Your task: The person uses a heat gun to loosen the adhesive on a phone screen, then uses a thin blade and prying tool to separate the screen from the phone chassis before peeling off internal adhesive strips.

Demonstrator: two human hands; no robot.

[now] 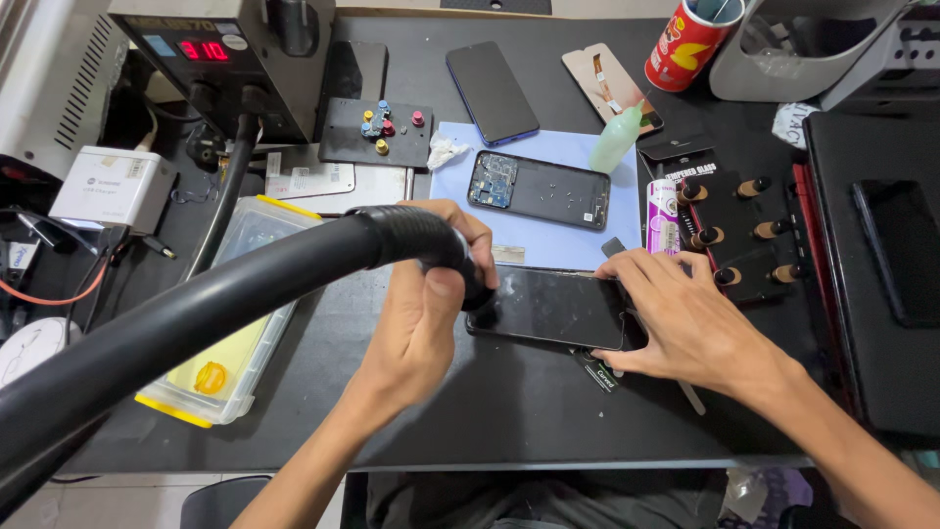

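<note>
I observed the left hand (pixel 423 312) closed around the ribbed end of a thick black hose (pixel 225 294), fingers wrapped over it and thumb pressed on top, with the nozzle held against the left edge of a dark phone screen (pixel 550 309). That screen lay flat on the black work mat (pixel 509 402), near its centre. The right hand (pixel 685 318) rested on the screen's right edge, fingers spread and flat, gripping nothing. Behind them, an opened phone (pixel 539 190) lay on a blue pad (pixel 548 240), beside a pale green squeeze bottle (pixel 617 139).
</note>
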